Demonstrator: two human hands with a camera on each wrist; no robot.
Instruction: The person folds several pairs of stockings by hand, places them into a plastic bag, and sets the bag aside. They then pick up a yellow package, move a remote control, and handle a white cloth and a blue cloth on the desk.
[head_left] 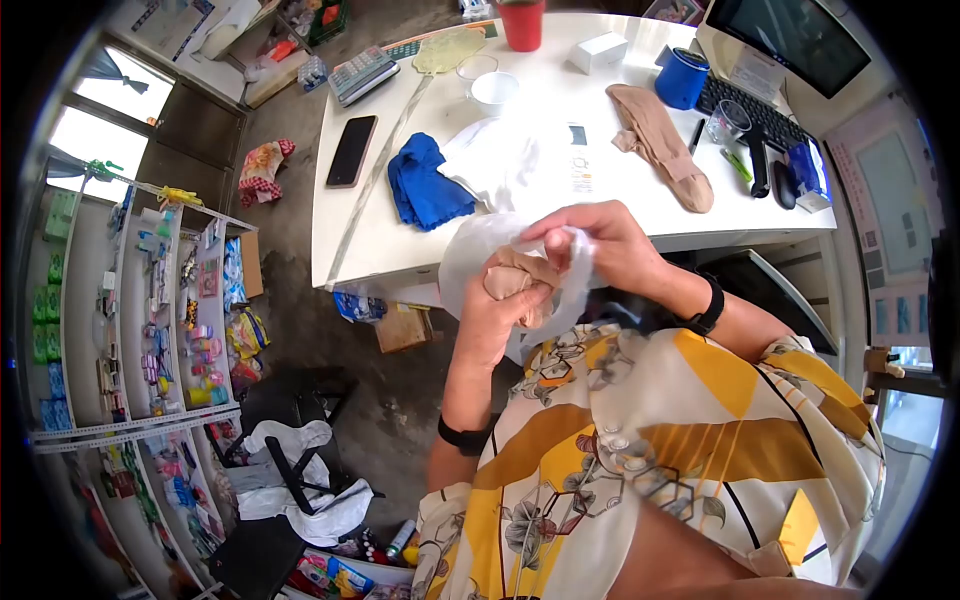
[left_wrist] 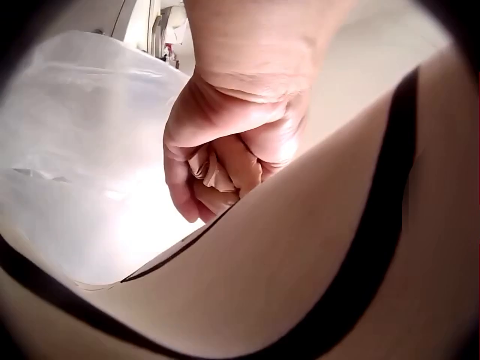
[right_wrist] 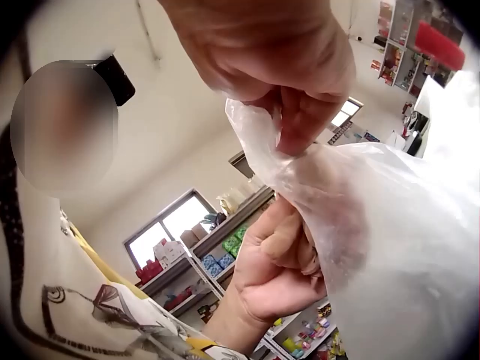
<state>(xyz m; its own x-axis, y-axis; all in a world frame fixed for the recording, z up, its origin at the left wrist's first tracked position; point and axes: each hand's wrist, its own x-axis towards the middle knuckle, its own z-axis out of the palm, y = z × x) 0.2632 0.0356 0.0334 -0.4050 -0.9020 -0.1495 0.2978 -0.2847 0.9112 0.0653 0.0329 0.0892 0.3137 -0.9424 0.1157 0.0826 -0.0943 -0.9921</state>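
Note:
A bunched piece of tan fabric (head_left: 508, 283) is gripped in the left hand (head_left: 487, 322), in front of the desk's near edge. In the left wrist view the left hand (left_wrist: 232, 127) has its fingers curled round the tan folds (left_wrist: 217, 174). The right hand (head_left: 612, 250) pinches the edge of a translucent white plastic bag (head_left: 465, 250). In the right wrist view the right hand (right_wrist: 277, 67) holds the bag (right_wrist: 405, 247) by its gathered rim, above the left hand (right_wrist: 266, 281), which is partly behind the plastic.
On the white desk (head_left: 350, 225) lie a blue cloth (head_left: 428, 183), a white cloth (head_left: 497, 160), a phone (head_left: 352, 152), a calculator (head_left: 364, 76) and a tan stocking-like item (head_left: 662, 150). A blue tin (head_left: 682, 79) stands near the keyboard. Stocked shelves (head_left: 95, 320) are at left.

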